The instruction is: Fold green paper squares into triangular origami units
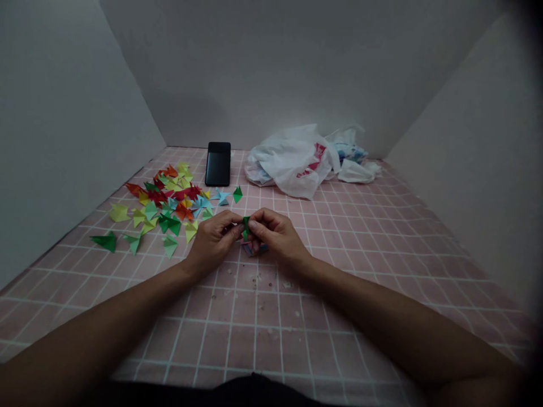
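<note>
Between my two hands, a small dark green folded paper (246,228) is held upright a little above the tablecloth. My left hand (218,234) pinches its left side between thumb and forefinger. From the other side my right hand (275,234) grips it the same way, the fingers closed around it. The paper's exact shape is partly covered by my fingertips. Just below my right hand lies a small bluish and pink item (253,249), mostly hidden. A pile of folded paper pieces (169,223) in red, orange, yellow, green and light blue spreads out to the left of my left hand.
A black phone (218,164) lies at the back, left of centre. Right of it is a crumpled white plastic bag (297,161) with red print, then a smaller bag (352,158). Tiny scraps dot the pink checked tablecloth (263,350). Grey walls enclose three sides.
</note>
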A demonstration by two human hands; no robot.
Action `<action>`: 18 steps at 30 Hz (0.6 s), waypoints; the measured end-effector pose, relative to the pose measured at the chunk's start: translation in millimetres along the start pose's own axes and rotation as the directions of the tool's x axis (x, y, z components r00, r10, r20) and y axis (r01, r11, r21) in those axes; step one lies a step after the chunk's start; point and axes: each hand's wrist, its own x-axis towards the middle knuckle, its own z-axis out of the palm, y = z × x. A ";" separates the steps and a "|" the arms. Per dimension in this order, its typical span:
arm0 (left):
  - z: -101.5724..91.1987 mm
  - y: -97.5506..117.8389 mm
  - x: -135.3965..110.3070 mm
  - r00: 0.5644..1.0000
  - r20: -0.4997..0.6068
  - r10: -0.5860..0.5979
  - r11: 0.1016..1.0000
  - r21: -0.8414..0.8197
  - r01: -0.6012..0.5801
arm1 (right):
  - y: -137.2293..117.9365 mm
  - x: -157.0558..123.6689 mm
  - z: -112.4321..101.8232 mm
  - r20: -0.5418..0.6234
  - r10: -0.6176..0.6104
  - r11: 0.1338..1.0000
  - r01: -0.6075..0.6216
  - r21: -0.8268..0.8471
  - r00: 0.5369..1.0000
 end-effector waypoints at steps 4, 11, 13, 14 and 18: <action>-0.4 -0.1 0.2 1.000 0.002 0.012 1.000 0.028 -0.012 | 0.9 -0.3 0.4 -0.008 -0.002 1.000 0.002 0.004 1.000; -0.2 -0.5 0.5 0.998 0.001 0.059 0.995 0.079 -0.059 | 0.3 -0.6 -0.4 0.009 -0.012 1.000 0.012 -0.020 1.000; -0.1 -0.5 0.5 0.998 0.004 0.061 0.994 0.094 -0.061 | 0.3 -0.4 -0.7 0.010 -0.013 0.999 0.013 -0.035 1.000; -0.1 -0.5 0.5 0.998 0.005 0.062 0.993 0.101 -0.062 | 0.4 -0.3 -0.8 0.011 -0.011 0.999 0.012 -0.042 1.000; -0.4 -1.1 0.3 0.996 0.009 0.091 0.988 0.127 -0.091 | 1.3 0.3 -0.7 0.012 -0.013 0.998 0.013 -0.060 1.000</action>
